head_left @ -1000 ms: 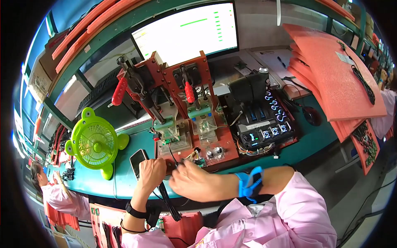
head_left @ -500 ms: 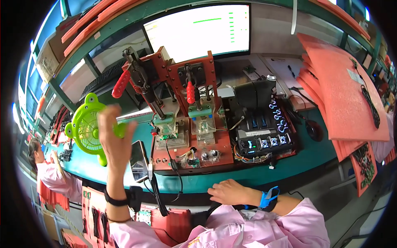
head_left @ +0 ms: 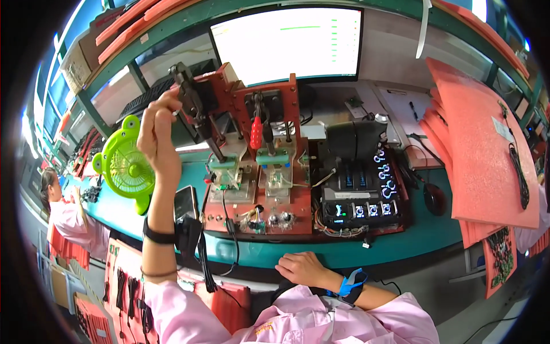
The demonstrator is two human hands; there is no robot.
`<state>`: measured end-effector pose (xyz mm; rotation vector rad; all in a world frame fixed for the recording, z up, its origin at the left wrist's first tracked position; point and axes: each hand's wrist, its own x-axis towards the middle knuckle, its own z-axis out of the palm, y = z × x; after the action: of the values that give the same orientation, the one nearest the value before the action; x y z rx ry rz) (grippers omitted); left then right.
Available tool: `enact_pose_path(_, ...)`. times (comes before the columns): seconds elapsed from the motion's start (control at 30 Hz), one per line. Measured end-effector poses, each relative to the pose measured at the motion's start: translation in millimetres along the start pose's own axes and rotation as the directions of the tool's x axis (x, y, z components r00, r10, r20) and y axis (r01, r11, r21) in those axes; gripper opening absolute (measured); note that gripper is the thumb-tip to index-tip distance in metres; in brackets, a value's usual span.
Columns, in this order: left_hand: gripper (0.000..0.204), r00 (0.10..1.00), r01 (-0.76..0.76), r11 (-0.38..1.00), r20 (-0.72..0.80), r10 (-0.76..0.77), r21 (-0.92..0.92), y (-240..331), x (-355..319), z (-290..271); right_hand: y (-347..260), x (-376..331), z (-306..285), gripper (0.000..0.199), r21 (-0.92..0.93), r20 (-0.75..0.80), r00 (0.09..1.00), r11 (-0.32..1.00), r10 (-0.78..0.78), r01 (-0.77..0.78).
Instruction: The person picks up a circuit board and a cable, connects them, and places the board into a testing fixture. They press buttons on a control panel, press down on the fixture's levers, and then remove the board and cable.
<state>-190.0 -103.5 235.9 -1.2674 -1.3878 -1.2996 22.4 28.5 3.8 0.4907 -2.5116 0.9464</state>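
Note:
My left hand (head_left: 159, 135) is raised at the left clamp of the red test fixture (head_left: 298, 209), its fingers curled round the clamp's handle. The hand hides the red grip. The toggle clamp (head_left: 192, 103) stands over a green-topped press block (head_left: 223, 163) with a small board beneath. Beside it, the second clamp's red handle (head_left: 256, 133) hangs down untouched. My right hand (head_left: 302, 268) rests at the front edge of the green bench (head_left: 269, 250), fingers loosely laid and holding nothing visible.
A green frog-shaped fan (head_left: 127, 167) and a phone (head_left: 185, 203) lie left of the fixture. To the right stand a black instrument with lit displays (head_left: 361, 192), a mouse (head_left: 435, 199) and stacked pink foam sheets (head_left: 487, 149). Behind is a monitor (head_left: 286, 46). Another person (head_left: 77, 212) sits far left.
My left hand has moved up and away from in front of the fan to the left clamp's handle, its fingers closing. My right hand stays at the bench edge. The view has shifted slightly.

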Motion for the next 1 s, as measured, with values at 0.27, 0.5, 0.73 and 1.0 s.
enact_pose_path(0.27,0.015,0.963,0.224,0.971,0.134,-0.233,0.079,23.3,0.6,-13.4,0.4,-5.3,-4.1,0.018,0.073,-0.019,1.000,0.997,-0.013,0.014)
enact_pose_path(0.5,0.040,0.961,0.238,0.954,0.099,-0.259,0.184,25.6,-14.3,-13.5,0.7,-7.2,-5.3,0.018,0.096,0.009,1.000,0.995,0.005,-0.006)
enact_pose_path(0.73,0.050,0.921,0.348,0.926,0.134,-0.367,0.147,35.4,-22.0,-17.7,-1.4,-5.1,-8.2,0.018,0.110,-0.003,1.000,0.994,0.007,-0.007)
enact_pose_path(1.0,0.029,0.977,0.175,0.968,0.093,-0.194,0.179,15.1,-9.7,-22.8,0.9,-6.7,-7.6,0.018,0.101,0.009,1.000,0.995,-0.009,0.008)
